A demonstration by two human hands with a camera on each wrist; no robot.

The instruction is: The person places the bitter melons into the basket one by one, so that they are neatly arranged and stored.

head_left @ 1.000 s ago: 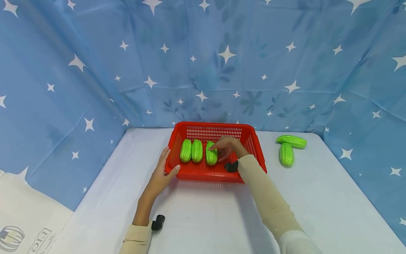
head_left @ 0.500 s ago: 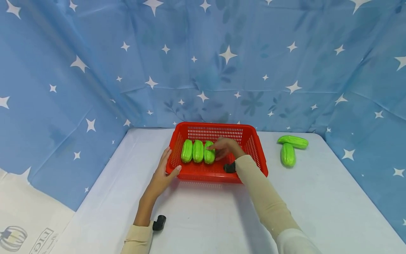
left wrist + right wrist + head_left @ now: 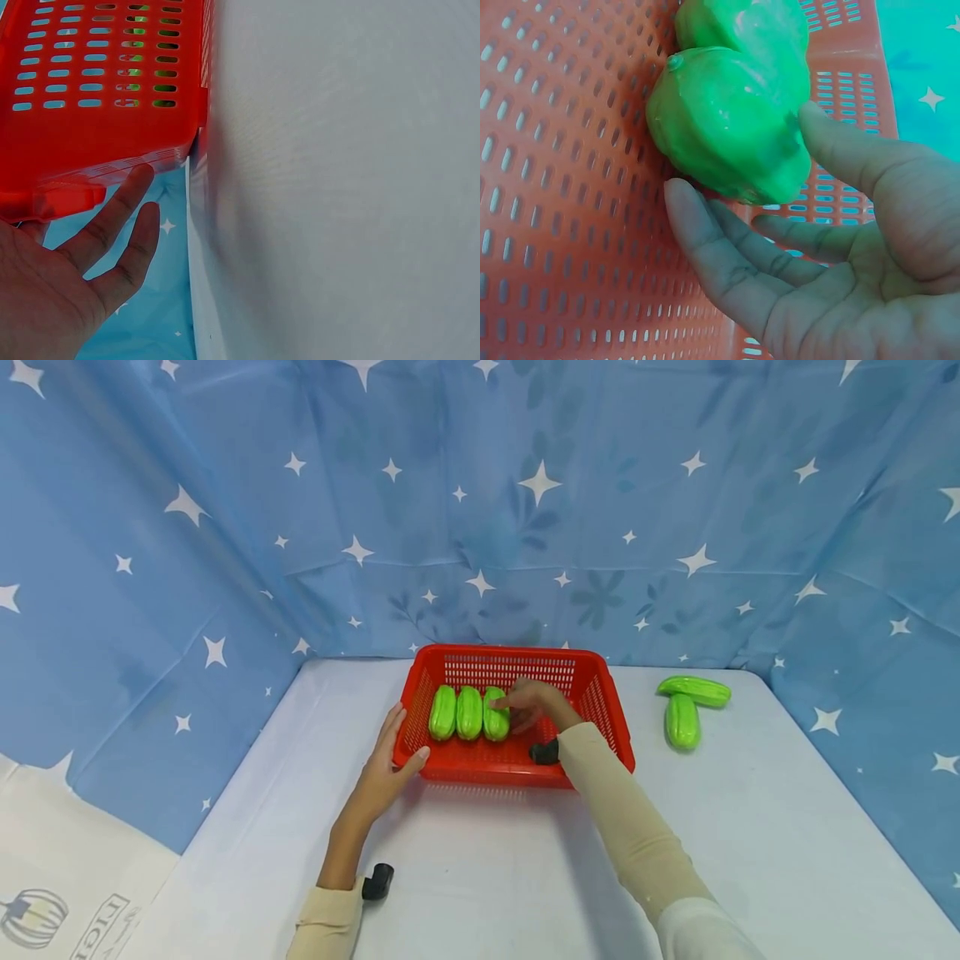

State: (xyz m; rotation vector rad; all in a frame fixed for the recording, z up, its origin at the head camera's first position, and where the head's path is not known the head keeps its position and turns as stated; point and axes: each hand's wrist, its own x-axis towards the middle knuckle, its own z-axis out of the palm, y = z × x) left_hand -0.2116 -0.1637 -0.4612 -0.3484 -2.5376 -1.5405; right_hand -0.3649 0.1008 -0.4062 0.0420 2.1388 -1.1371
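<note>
A red perforated plastic basket stands at the table's far side. Inside, three glossy green ribbed vegetables, shaped like short cucumbers, lie side by side toward the left. My right hand reaches in beside the rightmost green vegetable. In the right wrist view its thumb touches that vegetable's side, while the loosely bent fingers lie just below it. At the basket's front left corner, my left hand rests with straight fingers along the outer wall. The left wrist view has those fingers extended at the basket's side.
Two more green vegetables lie on the white table right of the basket: one crosswise, another pointing forward. A blue curtain with white stars hangs close behind the basket. Printed pale cloth covers the lower left.
The rightmost vegetable in the basket has slid left with my right hand, closing the gap to the middle one. My left hand has stayed at the basket's corner.
</note>
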